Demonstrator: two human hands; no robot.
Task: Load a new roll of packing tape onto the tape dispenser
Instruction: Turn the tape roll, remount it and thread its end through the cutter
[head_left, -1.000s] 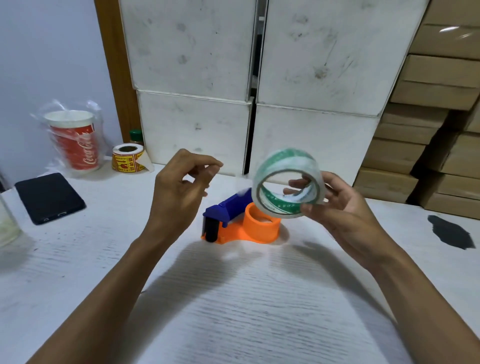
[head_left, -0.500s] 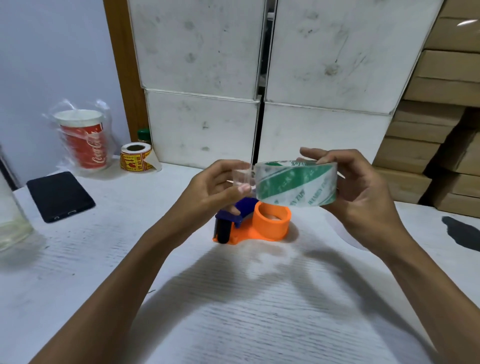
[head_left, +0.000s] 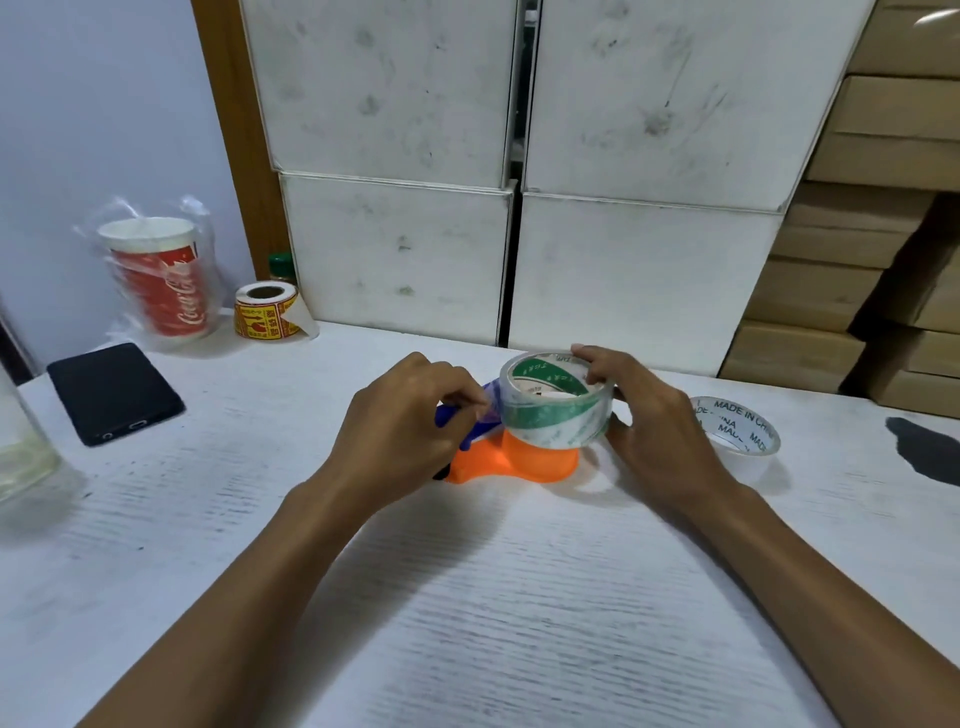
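Note:
The clear tape roll with green stripes lies flat on top of the orange hub of the tape dispenser, which rests on the white table. My right hand grips the roll's far and right rim. My left hand pinches the roll's loose clear end at its left side, above the dispenser's blue handle, which is mostly hidden behind that hand.
An empty tape core printed "MADE IN CHINA" lies just right of my right hand. A black phone, a wrapped cola cup, a yellow label roll and a glass jar sit at left. White boxes stand behind.
Both hands lowered the roll from mid-air, turned it flat and brought it down onto the orange hub. My left hand keeps the pinched tape end. The view shifted, showing the empty core.

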